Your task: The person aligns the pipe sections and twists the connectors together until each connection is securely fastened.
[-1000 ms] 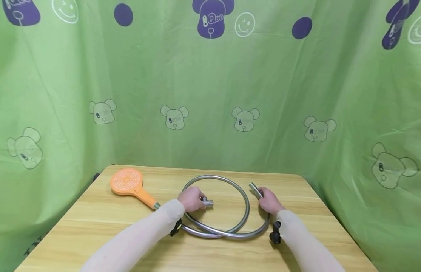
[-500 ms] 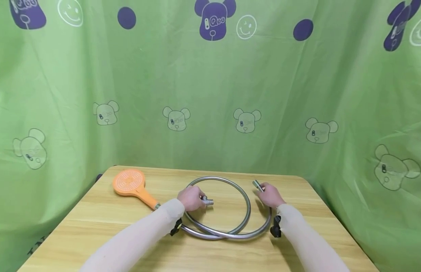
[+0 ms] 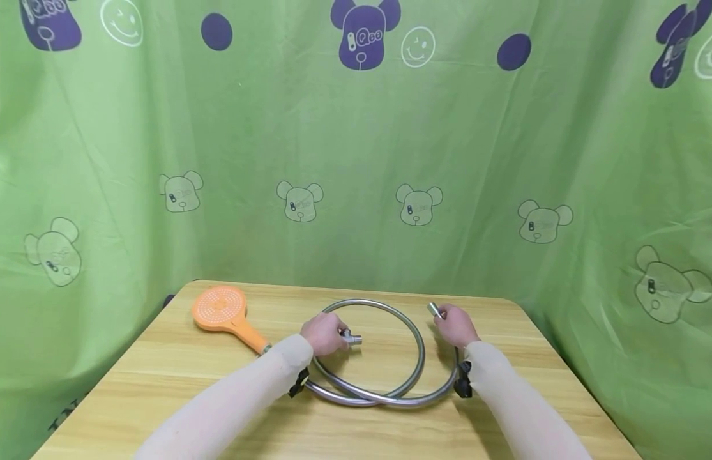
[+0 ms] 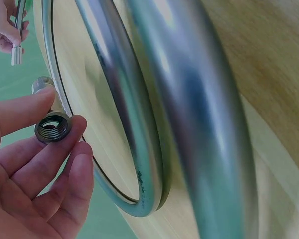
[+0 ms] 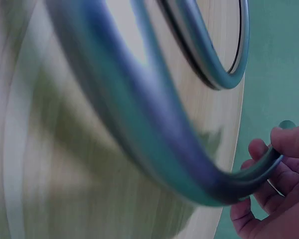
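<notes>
My left hand (image 3: 323,333) pinches a small metal pipe fitting (image 3: 351,338) between thumb and fingers, left of the hose loop's middle. In the left wrist view, the fitting shows an internally threaded opening (image 4: 53,135) facing the camera and an externally threaded end (image 4: 41,83) above it. Over on the right, my right hand (image 3: 458,327) grips a silver shower hose (image 3: 423,351) close to its end, and the metal end connector (image 3: 433,310) sticks out past the fingers. The right wrist view has this hose stretch (image 5: 139,89) curving up off the table into the curled fingers (image 5: 288,142).
An orange shower head (image 3: 219,308) lies face up at the back left of the wooden table (image 3: 160,383), its handle toward the hose. The hose forms a wide loop across the middle and crosses itself near the front. A green printed curtain (image 3: 356,140) hangs behind and at both sides.
My right hand has moved slightly farther from me with the hose end, and less of the connector shows beyond the fingers. The left hand keeps its hold on the fitting, almost still.
</notes>
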Demonstrator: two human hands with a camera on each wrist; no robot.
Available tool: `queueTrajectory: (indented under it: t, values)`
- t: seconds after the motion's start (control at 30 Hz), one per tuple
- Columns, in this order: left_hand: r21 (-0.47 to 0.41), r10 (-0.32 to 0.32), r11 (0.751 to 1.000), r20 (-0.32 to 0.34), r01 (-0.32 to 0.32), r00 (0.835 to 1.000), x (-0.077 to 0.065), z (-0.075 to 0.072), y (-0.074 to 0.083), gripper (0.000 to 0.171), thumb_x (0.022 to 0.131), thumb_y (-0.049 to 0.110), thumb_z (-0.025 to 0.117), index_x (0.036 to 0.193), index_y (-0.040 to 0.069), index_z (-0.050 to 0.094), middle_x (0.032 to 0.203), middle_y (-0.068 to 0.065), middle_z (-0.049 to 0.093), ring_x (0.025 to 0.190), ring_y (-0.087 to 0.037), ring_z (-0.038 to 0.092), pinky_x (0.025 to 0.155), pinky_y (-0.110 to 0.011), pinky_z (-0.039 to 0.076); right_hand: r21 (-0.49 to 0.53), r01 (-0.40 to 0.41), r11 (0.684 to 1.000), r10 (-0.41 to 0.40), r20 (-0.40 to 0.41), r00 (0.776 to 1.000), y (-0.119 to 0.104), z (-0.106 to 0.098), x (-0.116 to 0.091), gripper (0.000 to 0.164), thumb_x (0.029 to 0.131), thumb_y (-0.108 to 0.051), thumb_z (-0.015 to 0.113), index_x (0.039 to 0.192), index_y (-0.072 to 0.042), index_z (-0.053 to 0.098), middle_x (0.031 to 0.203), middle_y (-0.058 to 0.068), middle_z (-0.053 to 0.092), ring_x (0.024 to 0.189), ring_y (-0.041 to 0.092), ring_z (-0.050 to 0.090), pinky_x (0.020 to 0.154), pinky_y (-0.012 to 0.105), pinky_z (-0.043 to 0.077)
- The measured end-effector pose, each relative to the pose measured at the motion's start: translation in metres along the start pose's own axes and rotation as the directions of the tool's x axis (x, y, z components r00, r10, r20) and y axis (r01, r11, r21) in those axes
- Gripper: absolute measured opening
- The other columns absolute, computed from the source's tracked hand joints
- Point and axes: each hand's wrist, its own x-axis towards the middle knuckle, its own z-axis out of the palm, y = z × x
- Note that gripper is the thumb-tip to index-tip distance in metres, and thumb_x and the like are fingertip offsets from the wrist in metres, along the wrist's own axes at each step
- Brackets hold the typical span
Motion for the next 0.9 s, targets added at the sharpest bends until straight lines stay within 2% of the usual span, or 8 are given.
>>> queueTrajectory:
  t: [0.23,0.5,0.67,0.9]
  values:
    - [-0.004,0.009,1.0,-0.024,-0.009,1.0,0.002,-0.002,-0.003,0.014,0.076,0.025,0.084,0.09,0.023,0.079,0.074,0.011,0.065,0.073,-0.012,0.055,0.064,-0.03,0.046,0.002,0.035,0.999,-0.035,-0.016,0.999,-0.015,0.004,0.004,0.029,0.091,-0.004,0.058,0.117,0.007,0.063,0.092,0.015,0.065,0.076,0.023,0.055,0.063,0.031,0.046]
    - [-0.046,-0.033,0.998,-0.017,0.032,0.999,0.002,-0.003,-0.007,0.018,0.079,0.025,0.084,0.095,0.02,0.079,0.069,0.009,0.063,0.065,-0.013,0.053,0.06,-0.03,0.043,-0.008,0.069,0.998,-0.068,0.016,0.998,-0.034,0.01,0.009,0.024,0.094,-0.003,0.056,0.115,0.004,0.064,0.092,0.013,0.067,0.076,0.022,0.055,0.064,0.03,0.044]
    - [-0.066,-0.059,0.996,-0.017,0.057,0.998,0.001,-0.003,-0.008,0.023,0.079,0.025,0.084,0.1,0.018,0.078,0.074,0.008,0.065,0.067,-0.014,0.054,0.061,-0.031,0.043,-0.009,0.068,0.998,-0.067,0.034,0.997,-0.044,0.014,0.01,0.026,0.096,-0.005,0.056,0.12,-0.001,0.064,0.097,0.014,0.068,0.079,0.022,0.058,0.065,0.031,0.046]
    - [-0.083,-0.078,0.994,-0.044,0.074,0.996,0.001,-0.004,-0.009,0.019,0.077,0.022,0.084,0.095,0.019,0.078,0.075,0.007,0.065,0.067,-0.015,0.055,0.061,-0.032,0.043,-0.056,0.112,0.992,-0.109,0.045,0.993,-0.054,0.02,0.01,0.023,0.094,-0.006,0.062,0.117,-0.003,0.067,0.095,0.013,0.069,0.077,0.023,0.058,0.064,0.033,0.045]
